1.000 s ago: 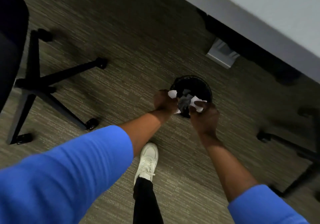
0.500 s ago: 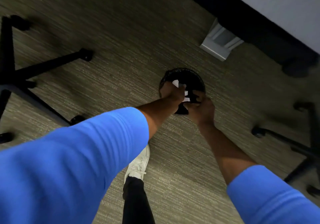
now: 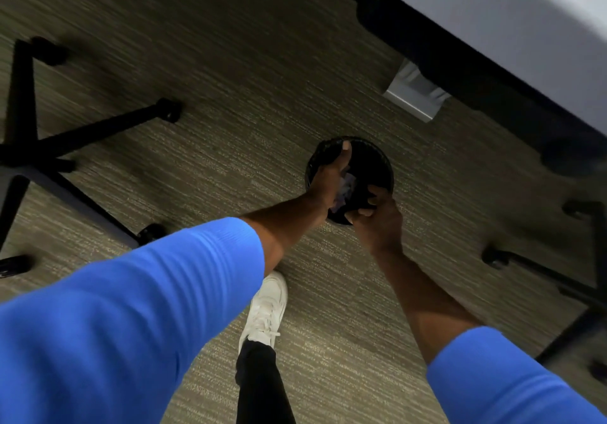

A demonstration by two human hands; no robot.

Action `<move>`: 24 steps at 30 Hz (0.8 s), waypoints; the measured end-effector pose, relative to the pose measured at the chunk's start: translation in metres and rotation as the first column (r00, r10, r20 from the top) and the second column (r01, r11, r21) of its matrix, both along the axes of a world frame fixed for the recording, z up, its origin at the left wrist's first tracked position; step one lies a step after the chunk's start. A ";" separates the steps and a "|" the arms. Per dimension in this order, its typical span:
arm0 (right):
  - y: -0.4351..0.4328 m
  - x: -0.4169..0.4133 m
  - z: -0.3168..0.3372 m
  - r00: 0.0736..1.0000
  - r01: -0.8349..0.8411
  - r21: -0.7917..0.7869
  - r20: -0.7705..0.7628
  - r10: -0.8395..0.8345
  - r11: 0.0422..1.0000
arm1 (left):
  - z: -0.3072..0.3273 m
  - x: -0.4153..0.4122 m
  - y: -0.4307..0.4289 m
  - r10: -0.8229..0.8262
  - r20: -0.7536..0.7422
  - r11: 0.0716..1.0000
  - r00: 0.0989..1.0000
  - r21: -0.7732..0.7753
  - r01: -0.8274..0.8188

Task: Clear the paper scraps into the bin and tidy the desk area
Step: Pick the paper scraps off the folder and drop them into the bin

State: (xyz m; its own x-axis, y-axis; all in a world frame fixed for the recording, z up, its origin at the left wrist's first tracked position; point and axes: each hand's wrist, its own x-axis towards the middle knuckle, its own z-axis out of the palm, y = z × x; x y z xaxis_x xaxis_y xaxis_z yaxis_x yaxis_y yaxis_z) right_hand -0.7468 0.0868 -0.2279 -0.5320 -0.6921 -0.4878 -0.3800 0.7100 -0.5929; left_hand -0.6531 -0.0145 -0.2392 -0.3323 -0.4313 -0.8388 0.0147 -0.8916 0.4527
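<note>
Carpet [image 3: 203, 72] in a grey-green weave fills the head view, with a desk [image 3: 512, 26] edge crossing the top right corner and black chair bases [image 3: 49, 157] to either side. Near the desk stands a small round black bin [image 3: 377, 161], and both hands are over its mouth.

A second ago the hands held crumpled white scraps above the rim, plainly visible between them. Now most of that white is gone from sight: the left hand [image 3: 328, 180] has spread, thumb pointing up along the far rim and fingers reaching down inside, while the right hand [image 3: 377, 216] is loosely curled at the near rim with nothing I can see in it. Only a pale scrap [image 3: 346, 185] shows, just under the left palm and inside the bin; whether the fingers pinch it or it is falling I cannot tell.

My judgement is that this load is being released, so the binning step is nearly done. The bin's depths are too dark to read.
</note>
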 end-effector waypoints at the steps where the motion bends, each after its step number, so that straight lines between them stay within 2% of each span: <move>1: 0.000 0.002 0.000 1.000 0.001 -0.008 -0.002 -0.001 1.000 | 0.003 0.004 0.000 0.001 -0.022 1.000 1.000 -0.008 -0.001; 4: 0.000 0.008 0.001 0.999 -0.028 -0.033 -0.037 0.027 0.999 | 0.011 0.016 0.001 -0.008 -0.045 1.000 0.999 -0.022 0.007; 7: -0.003 0.016 0.004 0.994 -0.060 -0.037 -0.089 0.056 0.998 | 0.016 0.030 0.001 -0.062 0.010 0.996 0.998 -0.062 0.062; 11: -0.014 0.035 0.015 0.993 -0.059 -0.036 -0.107 0.055 0.998 | 0.025 0.061 0.003 -0.152 0.229 0.957 0.962 -0.210 0.201; 14: -0.025 0.063 0.029 0.995 -0.045 -0.097 -0.096 0.036 0.994 | 0.039 0.102 -0.002 -0.252 0.481 0.844 0.840 -0.316 0.434; 17: -0.038 0.099 0.044 0.991 -0.083 -0.157 -0.116 0.066 0.984 | 0.060 0.146 -0.010 -0.252 0.587 0.795 0.769 -0.327 0.511; 19: -0.051 0.127 0.055 0.991 -0.118 -0.195 -0.088 0.103 0.974 | 0.075 0.178 -0.016 -0.208 0.606 0.815 0.768 -0.327 0.479; 22: -0.072 0.170 0.072 0.987 -0.142 -0.178 0.047 0.153 0.974 | 0.094 0.228 -0.022 -0.059 0.560 0.865 0.827 -0.385 0.322; 24: -0.084 0.201 0.084 0.980 -0.152 -0.200 0.100 0.175 0.968 | 0.107 0.262 -0.026 0.000 0.600 0.896 0.800 -0.356 0.267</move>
State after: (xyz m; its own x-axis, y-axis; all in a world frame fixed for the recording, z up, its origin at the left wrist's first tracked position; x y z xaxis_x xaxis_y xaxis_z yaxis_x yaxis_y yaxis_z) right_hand -0.5457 0.0029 -0.1441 -0.3515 -0.8512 -0.3897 -0.4023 0.5133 -0.7581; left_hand -0.3911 -0.0401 -0.1323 0.0699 -0.7593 -0.6470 -0.4693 -0.5973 0.6504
